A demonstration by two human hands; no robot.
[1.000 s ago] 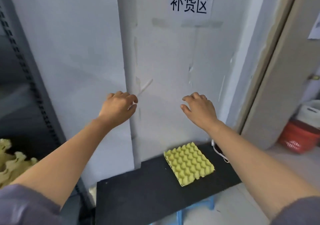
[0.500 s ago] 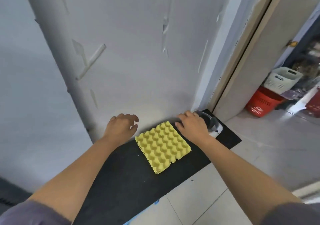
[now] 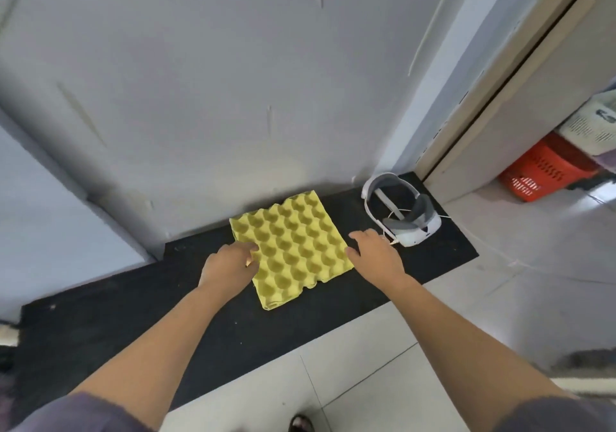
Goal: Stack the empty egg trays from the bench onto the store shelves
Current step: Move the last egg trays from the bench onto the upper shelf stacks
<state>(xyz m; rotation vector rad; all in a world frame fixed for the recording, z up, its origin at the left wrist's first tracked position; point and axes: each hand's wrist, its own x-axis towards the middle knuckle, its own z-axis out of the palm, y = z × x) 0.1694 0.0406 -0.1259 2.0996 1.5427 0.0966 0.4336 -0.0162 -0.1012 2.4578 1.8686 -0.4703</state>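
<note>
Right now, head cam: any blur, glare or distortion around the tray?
Head view: egg tray in focus, cups distinct; light soft and even, no glare, only faint shadow at the tray's near edge; wide-angle bends the door frame; sleeves at the bottom corners blurred.

Close wall (image 3: 233, 98) behind tray (image 3: 293, 241), headset (image 3: 413, 231) beside.

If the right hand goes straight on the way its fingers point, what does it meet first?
Most likely the right edge of the egg tray: the right hand points left and away at it, fingertips nearly there. Contact is unclear. The headset lies off that line, to the right.
</note>
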